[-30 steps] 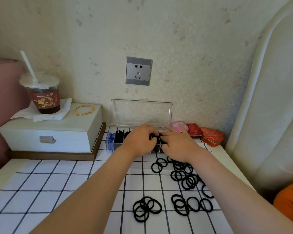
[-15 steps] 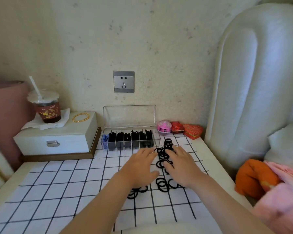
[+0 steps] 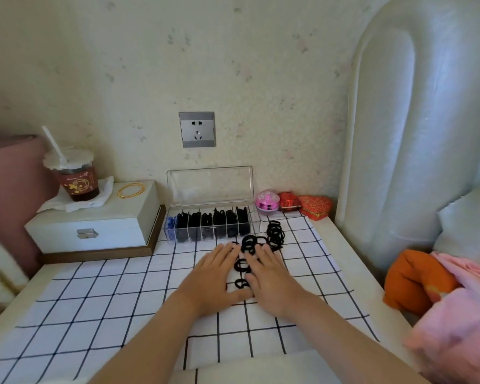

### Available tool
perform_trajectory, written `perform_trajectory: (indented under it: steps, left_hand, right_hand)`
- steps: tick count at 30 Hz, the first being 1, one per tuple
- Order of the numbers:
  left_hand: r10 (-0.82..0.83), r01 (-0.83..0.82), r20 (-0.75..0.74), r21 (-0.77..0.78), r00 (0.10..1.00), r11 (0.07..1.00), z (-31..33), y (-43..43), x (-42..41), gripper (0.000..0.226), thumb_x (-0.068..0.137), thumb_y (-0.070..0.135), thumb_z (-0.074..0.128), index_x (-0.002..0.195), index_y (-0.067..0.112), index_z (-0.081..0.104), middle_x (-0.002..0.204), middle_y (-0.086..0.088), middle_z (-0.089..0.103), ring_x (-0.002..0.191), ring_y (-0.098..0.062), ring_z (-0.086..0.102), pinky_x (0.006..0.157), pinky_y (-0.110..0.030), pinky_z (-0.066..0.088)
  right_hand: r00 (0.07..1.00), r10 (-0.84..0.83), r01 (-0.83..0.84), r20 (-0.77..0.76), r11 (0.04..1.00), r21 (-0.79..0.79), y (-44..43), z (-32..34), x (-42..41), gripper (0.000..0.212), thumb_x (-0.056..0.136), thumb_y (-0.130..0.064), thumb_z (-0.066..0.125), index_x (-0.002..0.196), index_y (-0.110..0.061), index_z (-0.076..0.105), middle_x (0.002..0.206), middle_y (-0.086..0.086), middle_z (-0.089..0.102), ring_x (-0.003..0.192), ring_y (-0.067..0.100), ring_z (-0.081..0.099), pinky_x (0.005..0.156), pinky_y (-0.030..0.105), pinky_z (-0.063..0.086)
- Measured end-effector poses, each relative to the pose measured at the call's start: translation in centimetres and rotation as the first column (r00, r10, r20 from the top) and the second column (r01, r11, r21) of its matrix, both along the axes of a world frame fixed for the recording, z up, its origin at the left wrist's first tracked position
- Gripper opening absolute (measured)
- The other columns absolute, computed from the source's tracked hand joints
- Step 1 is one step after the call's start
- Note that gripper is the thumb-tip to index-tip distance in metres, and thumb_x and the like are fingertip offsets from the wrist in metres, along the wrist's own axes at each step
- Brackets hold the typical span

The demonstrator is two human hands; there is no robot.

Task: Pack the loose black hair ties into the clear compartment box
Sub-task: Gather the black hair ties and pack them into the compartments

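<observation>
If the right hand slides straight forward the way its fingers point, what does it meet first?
Probably the loose hair ties right at the right hand's fingertips; the clear box lies beyond them.

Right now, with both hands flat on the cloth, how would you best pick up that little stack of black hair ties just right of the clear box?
Probably from above. The stack of hair ties lies as flat loops on the checked cloth, so pinch the rims on two opposite sides with the right hand fingers and lift. The clear compartment box stands close on its left, so come from the open right side.
</observation>
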State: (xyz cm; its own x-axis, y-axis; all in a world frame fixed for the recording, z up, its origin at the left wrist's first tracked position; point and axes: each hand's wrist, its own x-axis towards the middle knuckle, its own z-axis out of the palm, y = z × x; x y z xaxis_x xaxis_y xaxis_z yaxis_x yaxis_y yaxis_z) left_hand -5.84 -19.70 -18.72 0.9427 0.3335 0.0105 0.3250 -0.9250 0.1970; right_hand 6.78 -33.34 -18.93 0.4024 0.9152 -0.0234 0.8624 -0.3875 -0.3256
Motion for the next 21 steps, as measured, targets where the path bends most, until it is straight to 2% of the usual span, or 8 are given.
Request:
perform_trajectory:
  steps: [2,4,7,8,10,13,15,21]
  left_hand:
    - [0.020,-0.020,-0.013,-0.010,1.000,1.000,0.2,1.5,-0.3,0.095,0.085,0.080,0.033,0.157,0.031,-0.005,0.163,0.013,-0.009,0.150,-0.009,-0.012,0.123,-0.035,-0.002]
    - [0.017,-0.018,-0.022,-0.022,1.000,1.000,0.7,2.2,-0.1,0.091,0.084,0.070,0.037,0.157,0.030,0.000,0.164,0.010,-0.003,0.151,-0.012,-0.006,0.123,-0.037,0.003]
    - [-0.017,0.020,0.072,-0.043,0.997,0.999,1.9,1.9,1.2,0.083,0.082,0.054,0.039,0.156,0.029,0.012,0.163,0.007,0.007,0.149,-0.014,0.003,0.120,-0.037,0.008]
    - [-0.028,0.034,0.115,-0.047,0.993,0.998,2.1,1.5,1.7,0.081,0.083,0.052,0.040,0.155,0.029,0.015,0.163,0.007,0.010,0.148,-0.014,0.006,0.120,-0.036,0.009]
    - [-0.055,0.063,0.158,-0.049,0.986,0.997,2.2,0.5,2.9,0.079,0.086,0.056,0.045,0.155,0.028,0.016,0.162,0.007,0.013,0.147,-0.012,0.009,0.121,-0.036,0.011]
    - [-0.065,0.070,0.086,-0.054,0.994,0.996,1.4,-1.1,4.4,0.093,0.085,0.073,0.042,0.157,0.028,0.005,0.164,0.011,0.000,0.150,-0.010,-0.003,0.123,-0.040,0.003]
    - [-0.051,0.050,-0.006,-0.059,0.999,0.997,0.8,-1.4,4.8,0.100,0.083,0.079,0.038,0.157,0.027,-0.005,0.164,0.011,-0.011,0.149,-0.010,-0.015,0.123,-0.042,-0.005]
    - [-0.049,0.043,-0.088,-0.076,0.995,0.996,0.9,-0.4,4.4,0.092,0.087,0.070,0.044,0.157,0.027,0.003,0.164,0.010,-0.010,0.149,-0.011,-0.015,0.123,-0.043,-0.003]
  right_hand:
    - [0.995,0.064,-0.054,-0.080,0.991,0.123,0.6,0.7,0.1,0.049,0.106,-0.029,0.036,0.154,-0.017,0.034,0.163,0.011,0.022,0.153,0.026,0.009,0.125,0.041,0.007]
    - [0.998,0.068,-0.061,-0.012,0.950,0.305,1.1,1.6,0.6,0.033,0.101,-0.025,0.046,0.129,-0.019,0.064,0.143,0.004,0.054,0.139,0.019,0.040,0.117,0.044,0.027]
    - [0.985,-0.110,0.036,0.131,0.884,0.466,1.9,3.1,2.6,0.020,0.094,-0.022,0.051,0.095,-0.023,0.071,0.106,-0.007,0.065,0.105,0.014,0.057,0.099,0.043,0.042]
    - [0.974,-0.165,0.073,0.157,0.879,0.470,2.2,3.4,3.5,0.017,0.092,-0.023,0.052,0.096,-0.024,0.068,0.104,-0.007,0.062,0.101,0.015,0.057,0.095,0.041,0.043]
    - [0.958,-0.229,0.156,0.172,0.921,0.357,2.8,3.4,5.2,0.029,0.092,-0.029,0.052,0.118,-0.022,0.061,0.121,-0.001,0.056,0.116,0.021,0.051,0.099,0.039,0.041]
    - [0.972,-0.200,0.191,0.121,0.978,0.088,3.5,2.8,7.0,0.066,0.095,-0.042,0.045,0.153,-0.016,0.030,0.162,0.011,0.021,0.150,0.028,0.016,0.120,0.044,0.022]
    - [0.985,-0.153,0.155,0.082,0.988,-0.014,3.6,2.4,7.7,0.072,0.096,-0.045,0.041,0.159,-0.018,0.016,0.167,0.007,0.000,0.154,0.023,-0.003,0.124,0.045,0.011]
    - [0.990,-0.142,0.140,-0.028,0.989,-0.054,3.0,1.8,6.7,0.065,0.102,-0.050,0.036,0.157,-0.017,0.025,0.165,0.009,0.012,0.153,0.022,0.006,0.124,0.039,0.012]
